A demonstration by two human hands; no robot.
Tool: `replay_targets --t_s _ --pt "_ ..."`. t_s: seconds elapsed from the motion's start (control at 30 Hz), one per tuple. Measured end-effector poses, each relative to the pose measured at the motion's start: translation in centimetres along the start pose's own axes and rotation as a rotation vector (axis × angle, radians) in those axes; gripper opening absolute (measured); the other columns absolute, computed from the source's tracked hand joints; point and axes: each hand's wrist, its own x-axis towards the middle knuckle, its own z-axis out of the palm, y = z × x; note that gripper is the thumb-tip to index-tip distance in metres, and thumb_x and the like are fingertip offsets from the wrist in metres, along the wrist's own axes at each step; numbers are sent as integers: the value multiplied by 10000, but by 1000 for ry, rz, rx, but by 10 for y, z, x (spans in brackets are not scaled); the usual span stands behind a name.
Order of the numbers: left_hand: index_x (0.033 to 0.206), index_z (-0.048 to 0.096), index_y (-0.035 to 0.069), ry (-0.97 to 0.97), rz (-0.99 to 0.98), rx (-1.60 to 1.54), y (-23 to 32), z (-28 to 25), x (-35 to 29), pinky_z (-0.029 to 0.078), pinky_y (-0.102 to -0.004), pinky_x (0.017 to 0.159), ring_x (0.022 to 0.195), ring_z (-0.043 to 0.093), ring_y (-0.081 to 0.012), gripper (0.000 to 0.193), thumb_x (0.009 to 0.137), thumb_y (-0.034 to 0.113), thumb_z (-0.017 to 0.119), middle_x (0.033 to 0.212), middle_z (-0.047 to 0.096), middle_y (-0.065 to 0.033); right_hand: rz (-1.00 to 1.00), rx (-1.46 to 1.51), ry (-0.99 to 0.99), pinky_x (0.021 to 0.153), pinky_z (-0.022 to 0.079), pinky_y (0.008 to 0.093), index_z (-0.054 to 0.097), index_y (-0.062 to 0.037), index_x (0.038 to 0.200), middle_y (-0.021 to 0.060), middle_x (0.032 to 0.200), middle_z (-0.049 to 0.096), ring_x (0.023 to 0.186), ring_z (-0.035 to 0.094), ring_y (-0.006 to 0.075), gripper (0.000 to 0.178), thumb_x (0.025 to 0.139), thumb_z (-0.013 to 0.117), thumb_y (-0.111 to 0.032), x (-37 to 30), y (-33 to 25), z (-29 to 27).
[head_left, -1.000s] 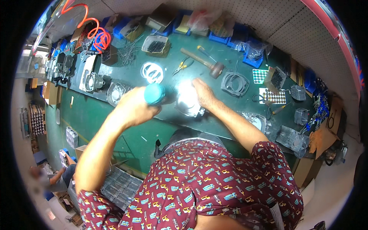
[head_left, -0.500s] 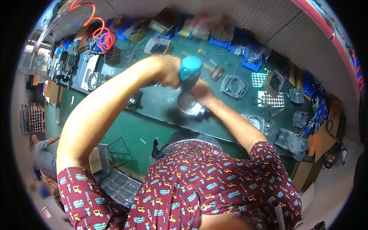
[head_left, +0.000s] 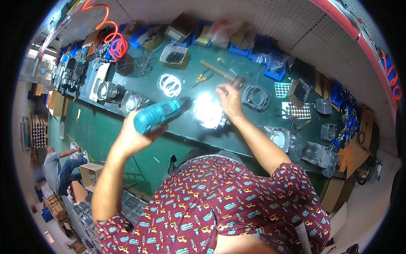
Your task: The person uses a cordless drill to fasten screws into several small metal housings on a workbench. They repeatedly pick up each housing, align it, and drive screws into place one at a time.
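The left hand (head_left: pixel 137 136) grips a teal-and-black power drill (head_left: pixel 157 114) left of the round silver metal housing (head_left: pixel 210 117); the right hand (head_left: pixel 229 100) half-curls beside it, contents unclear; overexposure hides what's done or left.

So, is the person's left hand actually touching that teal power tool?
Touching. The head view shows the left hand wrapped around the teal power tool, with no gap visible between them.

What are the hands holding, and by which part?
The left hand holds the teal, black-nosed power tool by its handle. Whether the right hand holds anything cannot be told.
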Motion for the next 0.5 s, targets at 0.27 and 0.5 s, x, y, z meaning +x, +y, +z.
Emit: replay_targets --t_s 0.27,0.5 --pt "1098 691 32 261 -401 -715 -53 92 -75 540 -302 744 808 643 -127 297 884 209 796 906 687 -24 754 1018 -127 508 373 198 642 -36 1054 37 893 626 658 484 52 138 974 678 -142 -22 -24 -8" --pt "1080 683 30 236 -421 -792 -50 95 -73 518 -296 705 762 622 -124 282 892 217 778 854 664 -16 743 985 -174 498 342 190 635 -40 988 25 854 606 633 465 49 138 973 688 -165 -20 -30 -6"
